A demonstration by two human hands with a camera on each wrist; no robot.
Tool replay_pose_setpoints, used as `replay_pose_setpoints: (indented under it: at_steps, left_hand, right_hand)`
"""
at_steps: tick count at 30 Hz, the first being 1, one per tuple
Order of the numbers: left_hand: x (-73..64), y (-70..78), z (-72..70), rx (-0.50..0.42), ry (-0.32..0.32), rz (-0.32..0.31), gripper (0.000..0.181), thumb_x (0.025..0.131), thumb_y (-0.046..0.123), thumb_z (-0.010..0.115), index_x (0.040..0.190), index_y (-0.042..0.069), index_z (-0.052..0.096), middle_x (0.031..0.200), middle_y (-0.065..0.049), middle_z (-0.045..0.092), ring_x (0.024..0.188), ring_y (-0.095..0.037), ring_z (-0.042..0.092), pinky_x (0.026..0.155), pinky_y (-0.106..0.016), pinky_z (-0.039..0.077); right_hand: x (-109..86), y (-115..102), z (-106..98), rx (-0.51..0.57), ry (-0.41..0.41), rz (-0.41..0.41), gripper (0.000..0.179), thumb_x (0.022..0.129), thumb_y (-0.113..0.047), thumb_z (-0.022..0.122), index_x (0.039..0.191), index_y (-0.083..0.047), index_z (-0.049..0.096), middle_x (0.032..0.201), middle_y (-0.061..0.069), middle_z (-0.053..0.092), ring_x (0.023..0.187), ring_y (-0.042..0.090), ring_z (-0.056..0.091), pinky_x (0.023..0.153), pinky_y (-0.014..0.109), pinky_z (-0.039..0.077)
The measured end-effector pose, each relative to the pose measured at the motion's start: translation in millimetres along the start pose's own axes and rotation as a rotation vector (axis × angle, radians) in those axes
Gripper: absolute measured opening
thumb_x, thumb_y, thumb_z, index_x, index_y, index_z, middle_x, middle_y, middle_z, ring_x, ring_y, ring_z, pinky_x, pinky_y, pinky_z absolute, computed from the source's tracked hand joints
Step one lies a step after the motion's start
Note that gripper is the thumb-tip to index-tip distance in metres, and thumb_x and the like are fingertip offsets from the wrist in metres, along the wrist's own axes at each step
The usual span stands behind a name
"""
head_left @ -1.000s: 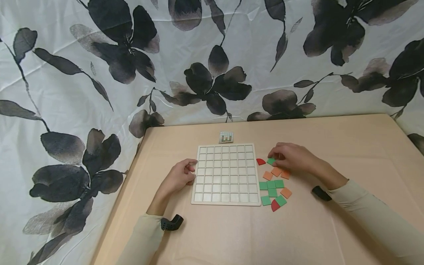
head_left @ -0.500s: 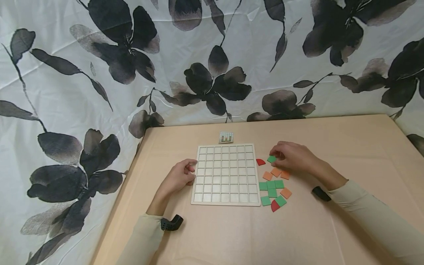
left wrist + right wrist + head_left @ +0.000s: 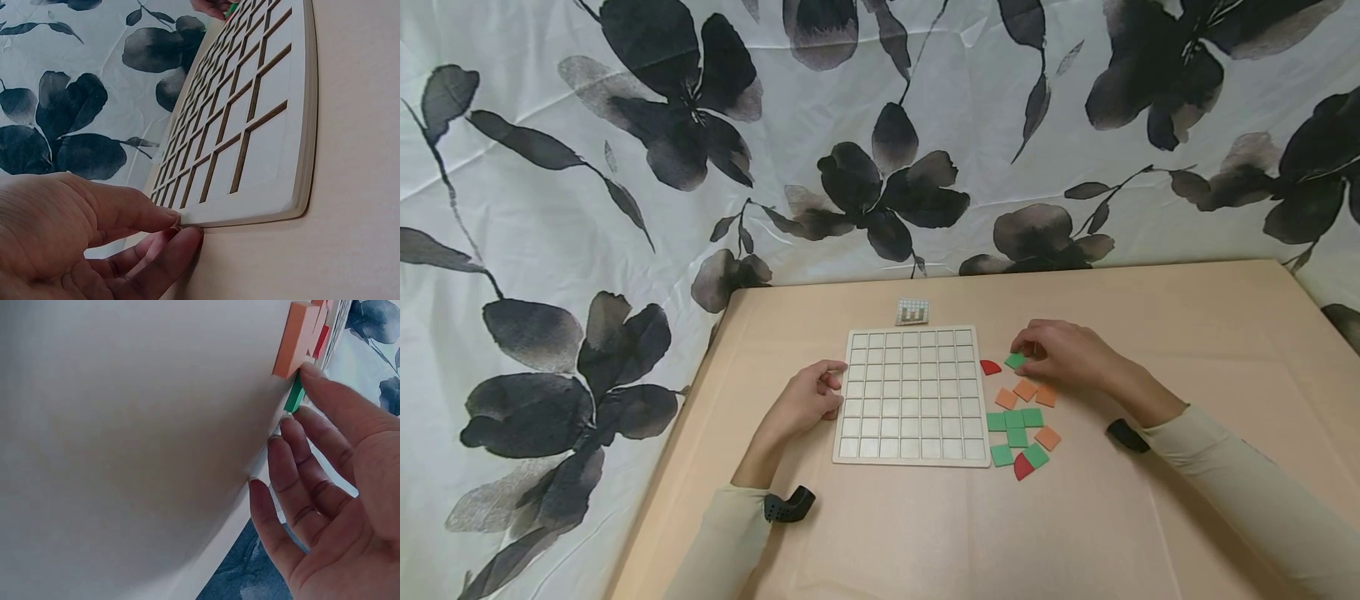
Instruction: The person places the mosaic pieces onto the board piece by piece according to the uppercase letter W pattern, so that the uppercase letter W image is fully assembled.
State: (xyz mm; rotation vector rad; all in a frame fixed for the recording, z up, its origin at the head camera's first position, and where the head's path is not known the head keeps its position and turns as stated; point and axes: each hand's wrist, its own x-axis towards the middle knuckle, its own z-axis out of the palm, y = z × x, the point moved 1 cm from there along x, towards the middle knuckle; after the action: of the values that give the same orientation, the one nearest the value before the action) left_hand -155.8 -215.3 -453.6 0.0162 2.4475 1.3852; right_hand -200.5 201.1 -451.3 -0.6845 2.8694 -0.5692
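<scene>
Floral cloth [image 3: 865,125] behind pale table [image 3: 970,533]

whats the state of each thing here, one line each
grid board, lying flat
left hand, fingers curled at board's left edge
right hand, pinching green tile
other green tiles, lying loose
orange tiles, lying loose
red pieces, loose, apart
small card, flat or propped, unclear

The pale, wood-toned desk [image 3: 1210,333] carries a flat white square board [image 3: 913,396] with a grooved grid. Just beyond its far edge sits a small square card [image 3: 912,312] printed with a grid. Near its right side lie six green square tiles [image 3: 1017,437], four orange square tiles [image 3: 1047,437] and two red, curve-edged tiles [image 3: 1023,466].
</scene>
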Motion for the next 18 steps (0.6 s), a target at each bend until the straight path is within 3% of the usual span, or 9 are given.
replay_pose_setpoints:
  at_steps: [18]
  left_hand:
    - [0.1, 1.0, 0.2, -0.005, 0.003, -0.024, 0.054, 0.088, -0.011, 0.059, 0.141, 0.002, 0.053, 0.104, -0.013, 0.051, 0.077, -0.018, 0.055, 0.061, -0.028, 0.053]
  right_hand:
    - [1.1, -0.3, -0.9, -0.106, 0.048, -0.065, 0.025, 0.079, -0.031, 0.082, 0.096, -0.016, 0.07, 0.085, -0.006, 0.059, 0.075, 0.011, 0.052, 0.064, 0.03, 0.044]
